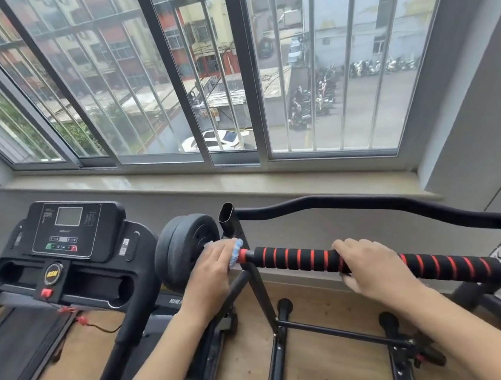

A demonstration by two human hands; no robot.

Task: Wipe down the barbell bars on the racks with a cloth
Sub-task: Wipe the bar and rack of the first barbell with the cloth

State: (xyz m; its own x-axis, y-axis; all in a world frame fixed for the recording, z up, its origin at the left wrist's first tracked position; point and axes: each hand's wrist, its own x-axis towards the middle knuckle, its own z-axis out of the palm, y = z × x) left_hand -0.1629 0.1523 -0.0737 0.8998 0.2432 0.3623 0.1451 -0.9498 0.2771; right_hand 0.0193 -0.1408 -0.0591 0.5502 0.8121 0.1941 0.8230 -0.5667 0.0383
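Observation:
A barbell bar (297, 258) with a black grip wound in red stripes lies across a black rack (261, 285), running from centre to the right edge. Black weight plates (183, 244) sit on its left end. My left hand (211, 272) holds a blue cloth (236, 251) wrapped round the bar just right of the plates, beside the rack upright. My right hand (373, 266) grips the striped bar further right, fingers curled over it.
A black treadmill (70, 238) stands at the left, close to the plates. A curved black rail (369, 204) runs behind the bar. The window sill (179, 182) and barred window lie beyond. Rack feet and crossbars spread over the wooden floor (325, 365) below.

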